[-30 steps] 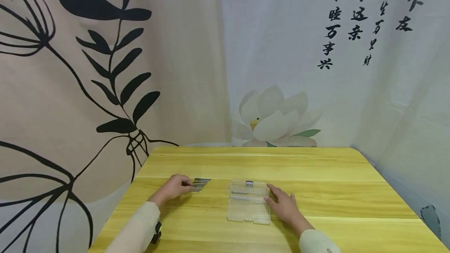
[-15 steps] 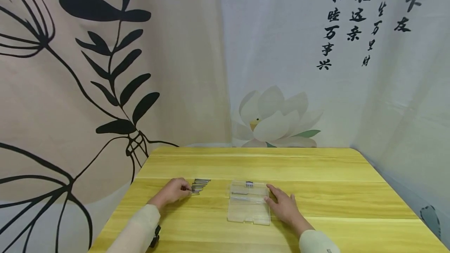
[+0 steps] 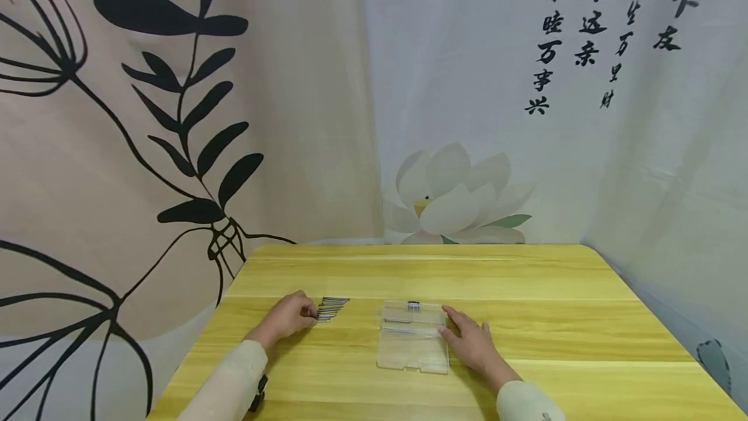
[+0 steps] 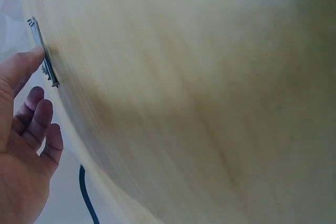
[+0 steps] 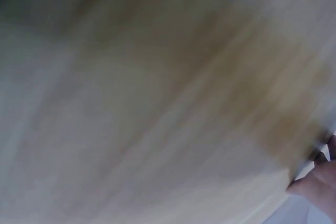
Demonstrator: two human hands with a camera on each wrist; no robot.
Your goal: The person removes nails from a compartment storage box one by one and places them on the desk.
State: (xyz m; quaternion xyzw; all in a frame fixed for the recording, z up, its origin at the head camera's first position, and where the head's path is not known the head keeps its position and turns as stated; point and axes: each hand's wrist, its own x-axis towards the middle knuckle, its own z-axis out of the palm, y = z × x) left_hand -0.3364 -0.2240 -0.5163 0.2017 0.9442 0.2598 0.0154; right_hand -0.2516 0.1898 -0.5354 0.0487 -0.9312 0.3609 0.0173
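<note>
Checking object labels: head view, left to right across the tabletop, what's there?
left hand → row of metal pins → clear plastic case → right hand, all on the yellow table.

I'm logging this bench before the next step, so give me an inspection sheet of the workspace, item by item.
Surface: yellow wooden table.
Job's things: row of thin metal rods; clear plastic case lying flat, a few small parts inside.
Clutter: nothing seen.
Hands: left hand has fingertips at the rods' near ends; right hand rests flat against the case's right edge.
Cables: nothing seen on the table.
Surroundings: printed fabric backdrops with leaves, lotus, calligraphy.
</note>
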